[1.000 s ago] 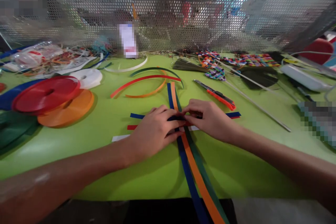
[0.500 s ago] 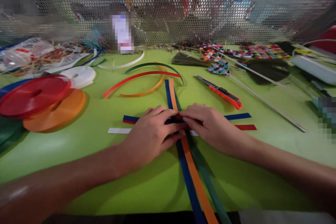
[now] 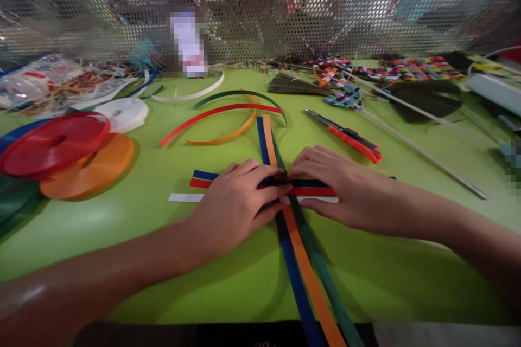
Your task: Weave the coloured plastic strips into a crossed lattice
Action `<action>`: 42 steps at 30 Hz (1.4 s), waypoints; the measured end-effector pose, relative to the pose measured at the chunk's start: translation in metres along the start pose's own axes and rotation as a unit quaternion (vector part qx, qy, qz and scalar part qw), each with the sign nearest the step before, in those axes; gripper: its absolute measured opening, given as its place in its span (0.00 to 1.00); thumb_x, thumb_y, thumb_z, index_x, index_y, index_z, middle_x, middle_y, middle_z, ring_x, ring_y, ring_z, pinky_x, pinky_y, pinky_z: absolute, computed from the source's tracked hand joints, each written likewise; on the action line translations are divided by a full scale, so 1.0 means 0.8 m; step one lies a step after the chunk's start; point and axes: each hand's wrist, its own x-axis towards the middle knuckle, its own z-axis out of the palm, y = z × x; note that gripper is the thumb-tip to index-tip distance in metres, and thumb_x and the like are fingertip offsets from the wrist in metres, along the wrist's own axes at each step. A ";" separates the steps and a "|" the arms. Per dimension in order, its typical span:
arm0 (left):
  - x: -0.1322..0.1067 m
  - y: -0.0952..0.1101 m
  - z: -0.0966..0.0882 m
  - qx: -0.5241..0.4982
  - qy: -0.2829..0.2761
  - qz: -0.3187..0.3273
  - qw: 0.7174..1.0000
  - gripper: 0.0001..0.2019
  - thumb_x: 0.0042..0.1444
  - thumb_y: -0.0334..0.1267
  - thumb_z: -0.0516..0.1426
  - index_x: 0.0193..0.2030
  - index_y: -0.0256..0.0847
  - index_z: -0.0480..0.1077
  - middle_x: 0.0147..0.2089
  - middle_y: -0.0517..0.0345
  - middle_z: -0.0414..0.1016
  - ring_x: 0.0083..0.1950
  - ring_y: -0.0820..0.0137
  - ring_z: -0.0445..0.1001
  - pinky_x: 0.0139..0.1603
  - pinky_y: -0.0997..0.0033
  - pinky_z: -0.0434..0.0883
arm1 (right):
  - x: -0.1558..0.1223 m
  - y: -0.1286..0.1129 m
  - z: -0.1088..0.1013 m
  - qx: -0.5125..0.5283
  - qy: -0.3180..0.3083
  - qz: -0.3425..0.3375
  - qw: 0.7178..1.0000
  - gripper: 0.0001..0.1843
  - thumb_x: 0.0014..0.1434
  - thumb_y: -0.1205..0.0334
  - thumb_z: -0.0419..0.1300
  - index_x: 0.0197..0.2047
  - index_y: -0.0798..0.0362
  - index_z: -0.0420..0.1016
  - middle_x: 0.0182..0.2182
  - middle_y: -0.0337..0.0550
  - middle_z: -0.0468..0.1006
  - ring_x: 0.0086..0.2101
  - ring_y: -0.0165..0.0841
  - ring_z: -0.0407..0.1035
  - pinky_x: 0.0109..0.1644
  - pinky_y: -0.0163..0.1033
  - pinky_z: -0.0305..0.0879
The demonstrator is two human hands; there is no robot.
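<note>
Astride the long orange strip (image 3: 302,252), two bare hands work where coloured strips cross on the green bench (image 3: 163,287). The long blue strip (image 3: 293,271) runs just left of it and the long green strip (image 3: 323,271) just right, all three hanging over the near edge. Across it lie the short blue strip (image 3: 205,175), the red strip (image 3: 313,191) and the white strip (image 3: 185,197).

The left hand (image 3: 234,206) comes from the orange strip's left, fingers laid over the crossing; whether its grip pinches anything, I cannot tell. The right hand (image 3: 354,187), on the other side, has a wide grip: fingertips by the crossing, thumb apart at the white strip, red and blue strips running beneath.

Well left of the orange strip, the red coil (image 3: 36,143) overlaps the orange coil (image 3: 101,165), with the white coil (image 3: 134,113) behind. Farther off on that side, a clear plastic container (image 3: 38,78) with a red mark lies on its side against scraps (image 3: 101,87); its contents cannot be made out. Right of the orange strip's far end rests the cutter (image 3: 354,142), orange-handled.
</note>
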 end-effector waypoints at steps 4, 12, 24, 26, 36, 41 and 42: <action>0.000 0.000 0.000 0.005 0.003 0.005 1.000 0.13 0.70 0.39 0.55 0.55 0.40 0.77 0.57 0.48 0.75 0.54 0.57 0.73 0.54 0.50 0.72 | -0.002 0.002 -0.002 -0.020 -0.001 -0.020 1.000 0.09 0.64 0.66 0.59 0.48 0.54 0.75 0.44 0.50 0.74 0.45 0.43 0.68 0.49 0.50 0.67; 0.001 0.000 -0.002 0.004 -0.004 0.007 1.000 0.13 0.71 0.40 0.53 0.55 0.41 0.76 0.57 0.49 0.76 0.54 0.58 0.74 0.54 0.53 0.74 | -0.001 0.003 -0.001 -0.035 0.020 -0.052 0.998 0.08 0.67 0.66 0.57 0.44 0.54 0.77 0.42 0.51 0.76 0.43 0.42 0.70 0.47 0.48 0.68; 0.001 0.002 -0.001 0.027 0.013 0.028 0.999 0.10 0.70 0.38 0.54 0.42 0.35 0.73 0.52 0.46 0.78 0.53 0.56 0.74 0.53 0.51 0.76 | -0.008 -0.001 0.002 -0.100 0.046 -0.073 0.991 0.14 0.70 0.65 0.52 0.45 0.53 0.80 0.41 0.51 0.78 0.42 0.41 0.72 0.44 0.46 0.68; 0.001 0.002 -0.003 0.025 0.011 0.036 0.999 0.11 0.71 0.38 0.52 0.43 0.35 0.74 0.54 0.45 0.77 0.54 0.56 0.74 0.53 0.51 0.76 | -0.009 0.000 0.001 -0.100 0.044 -0.072 0.991 0.15 0.71 0.64 0.51 0.45 0.53 0.80 0.41 0.51 0.78 0.42 0.41 0.72 0.44 0.46 0.68; 0.000 -0.002 -0.011 0.007 -0.013 0.038 0.999 0.11 0.71 0.37 0.52 0.44 0.35 0.74 0.56 0.45 0.76 0.56 0.56 0.74 0.56 0.52 0.75 | -0.005 0.001 -0.001 -0.062 0.035 -0.049 0.996 0.14 0.69 0.66 0.53 0.45 0.50 0.80 0.41 0.49 0.78 0.43 0.40 0.71 0.45 0.46 0.67; 0.000 -0.012 -0.023 -0.054 -0.070 0.022 0.996 0.09 0.66 0.35 0.60 0.51 0.39 0.73 0.58 0.49 0.75 0.60 0.58 0.72 0.60 0.53 0.71 | -0.006 0.000 -0.002 -0.038 0.022 -0.034 0.998 0.12 0.69 0.64 0.54 0.45 0.51 0.80 0.42 0.49 0.76 0.42 0.40 0.71 0.44 0.45 0.67; -0.001 -0.012 -0.024 -0.064 -0.071 0.015 0.995 0.10 0.64 0.35 0.61 0.52 0.39 0.73 0.59 0.49 0.74 0.60 0.58 0.71 0.61 0.54 0.71 | -0.006 0.000 -0.002 -0.031 0.019 -0.032 0.999 0.11 0.69 0.63 0.55 0.46 0.51 0.79 0.42 0.49 0.76 0.42 0.40 0.71 0.44 0.45 0.67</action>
